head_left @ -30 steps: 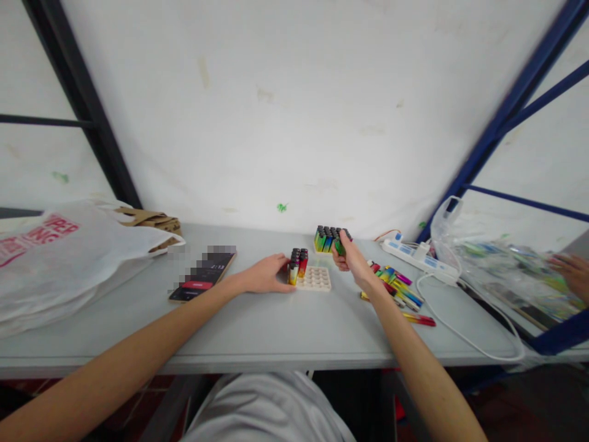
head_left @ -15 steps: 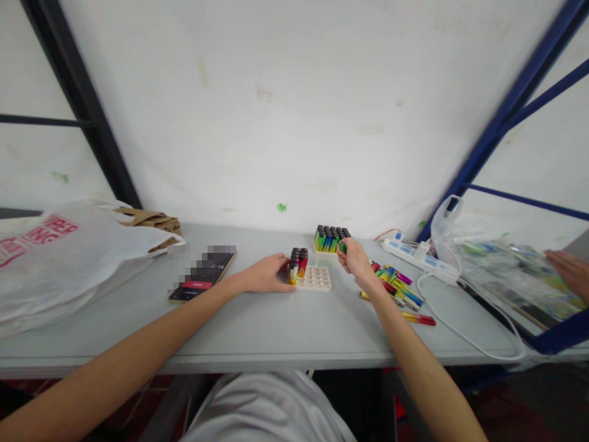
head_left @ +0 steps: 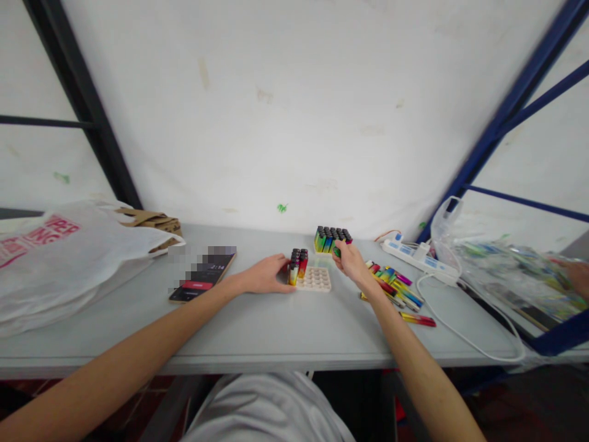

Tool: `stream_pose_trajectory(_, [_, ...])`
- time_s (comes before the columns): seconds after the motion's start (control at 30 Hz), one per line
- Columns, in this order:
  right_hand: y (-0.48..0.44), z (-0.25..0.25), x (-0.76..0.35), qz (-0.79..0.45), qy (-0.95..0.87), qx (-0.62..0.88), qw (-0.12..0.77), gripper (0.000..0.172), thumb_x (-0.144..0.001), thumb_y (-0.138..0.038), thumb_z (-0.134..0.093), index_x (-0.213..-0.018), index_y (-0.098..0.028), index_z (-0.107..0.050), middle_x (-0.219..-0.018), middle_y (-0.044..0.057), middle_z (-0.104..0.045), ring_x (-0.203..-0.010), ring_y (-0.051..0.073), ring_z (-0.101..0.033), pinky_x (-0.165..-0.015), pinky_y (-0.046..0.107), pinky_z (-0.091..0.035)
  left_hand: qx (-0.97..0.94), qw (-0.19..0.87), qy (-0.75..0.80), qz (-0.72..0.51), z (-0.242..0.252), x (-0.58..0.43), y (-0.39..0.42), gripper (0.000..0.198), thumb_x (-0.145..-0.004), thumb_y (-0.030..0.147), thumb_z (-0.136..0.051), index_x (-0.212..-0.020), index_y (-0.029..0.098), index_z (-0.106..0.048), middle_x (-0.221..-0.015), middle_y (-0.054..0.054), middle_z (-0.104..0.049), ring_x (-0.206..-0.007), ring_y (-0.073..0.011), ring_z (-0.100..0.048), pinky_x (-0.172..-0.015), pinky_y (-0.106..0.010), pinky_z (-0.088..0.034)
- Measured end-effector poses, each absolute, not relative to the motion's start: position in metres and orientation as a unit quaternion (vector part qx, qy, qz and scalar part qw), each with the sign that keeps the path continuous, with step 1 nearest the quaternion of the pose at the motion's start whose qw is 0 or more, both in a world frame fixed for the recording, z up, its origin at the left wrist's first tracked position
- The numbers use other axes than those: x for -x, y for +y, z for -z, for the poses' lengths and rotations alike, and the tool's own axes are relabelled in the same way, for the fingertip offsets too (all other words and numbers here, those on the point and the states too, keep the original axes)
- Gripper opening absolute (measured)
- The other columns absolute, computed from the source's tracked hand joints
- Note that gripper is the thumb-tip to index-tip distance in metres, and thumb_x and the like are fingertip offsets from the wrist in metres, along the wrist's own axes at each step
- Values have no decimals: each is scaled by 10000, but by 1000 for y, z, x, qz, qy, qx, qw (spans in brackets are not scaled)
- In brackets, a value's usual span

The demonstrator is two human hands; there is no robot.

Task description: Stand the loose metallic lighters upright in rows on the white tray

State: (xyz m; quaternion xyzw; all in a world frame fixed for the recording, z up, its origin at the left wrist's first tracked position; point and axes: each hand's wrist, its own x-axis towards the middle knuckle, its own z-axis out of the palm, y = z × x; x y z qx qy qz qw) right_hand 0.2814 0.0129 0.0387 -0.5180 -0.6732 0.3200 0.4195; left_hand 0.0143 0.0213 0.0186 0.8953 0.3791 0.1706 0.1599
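Observation:
My left hand (head_left: 265, 275) is at the left end of a cream tray (head_left: 318, 280) with rows of round holes, its thumb and fingers bracing that end. Several upright lighters (head_left: 294, 270) with dark tops fill the tray's left holes; the right part shows bare holes. Between the thumb and fingers of my right hand (head_left: 351, 263) is a lighter (head_left: 337, 252), with only a green end showing; it is over the tray's far right corner. Behind stands a second tray packed with colourful lighters (head_left: 326, 240). Loose lighters (head_left: 396, 287) lie piled beside my right wrist.
A phone (head_left: 202, 276) lies left of my left hand. A white plastic bag (head_left: 83, 258) and brown cardboard (head_left: 154, 221) are at far left. On the right are a power strip (head_left: 421, 258), a white cable (head_left: 464, 339), clear plastic packaging (head_left: 506, 270) and another person's hand (head_left: 577, 276).
My right hand has moved slightly left with the lighter, nearer the holed tray. My left hand stays in place. The other person's hand at far right has shifted.

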Motion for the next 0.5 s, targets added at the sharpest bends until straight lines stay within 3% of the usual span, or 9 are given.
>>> stream_pose_trajectory(0.13, [16,-37,-288,-191,-718,551,379,308,-880,-254,-462,-611,-250,-312,-487,-49,-332,-489,128,-309,-519,270,-220,-894,167,372,-183,-19,-14,21,559,-730,596,-744,-1073,166,-643,-1038,-102,-679,-923,-283,-657,-832,-364,-529])
stream_pose_trajectory(0.27, [18,-37,-291,-118,-753,554,335,286,-855,-196,-483,-625,-244,-320,-502,-51,-360,-512,126,-322,-555,271,-225,-892,164,378,-185,-18,-14,21,554,-719,603,-748,-1050,170,-644,-1021,-94,-680,-900,-277,-657,-822,-361,-529])
stream_pose_trajectory(0.4, [17,-38,-288,-150,-730,575,338,358,-948,-307,-439,-610,-244,-337,-487,-44,-369,-506,135,-353,-557,277,-252,-895,159,375,-182,-17,-14,22,560,-728,597,-745,-1066,164,-637,-1029,-99,-673,-922,-281,-653,-835,-365,-526])
stream_pose_trajectory(0.5, [12,-39,-283,-202,-690,589,370,571,-1033,-539,-256,-569,-238,-395,-491,-10,-413,-527,158,-423,-573,294,-314,-896,160,372,-183,-17,-14,22,555,-732,598,-744,-1062,166,-634,-1027,-98,-674,-916,-283,-653,-831,-366,-523])
